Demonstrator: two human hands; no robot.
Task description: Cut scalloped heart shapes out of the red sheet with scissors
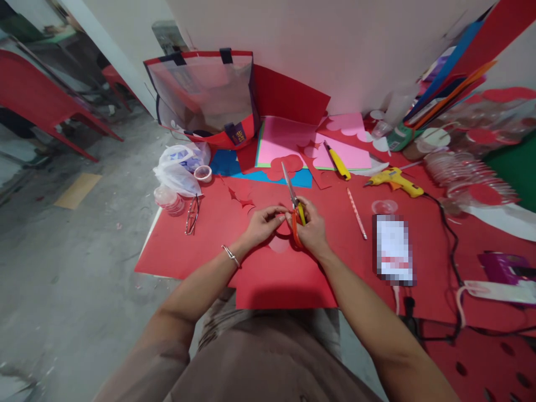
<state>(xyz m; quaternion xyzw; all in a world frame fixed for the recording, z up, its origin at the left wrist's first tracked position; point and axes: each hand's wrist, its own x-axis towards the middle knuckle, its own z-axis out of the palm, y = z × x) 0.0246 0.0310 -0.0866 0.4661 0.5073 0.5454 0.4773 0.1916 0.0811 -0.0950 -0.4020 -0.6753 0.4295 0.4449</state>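
Observation:
My right hand (313, 230) is closed around scissors (290, 183) with orange and yellow handles. Their metal blades point away from me. Just to the left, my left hand (264, 224) is pinched closed near the scissor handles, on what looks like a small piece of red paper (285, 226); its outline partly blends into the red surface. Beyond the blade tips lie red scalloped paper cutouts (287, 166). Red paper scraps (240, 196) with curved edges rest past my left hand. A pale pink patterned pencil (356, 213) lies to the right.
A yellow cutter (337, 160) rests on pink paper (278, 140). Further right are a yellow glue gun (393, 180) with a black cord and a phone (393, 248). Glasses (192, 214), a plastic bag (178, 167) and a large tote bag (205, 97) stand left.

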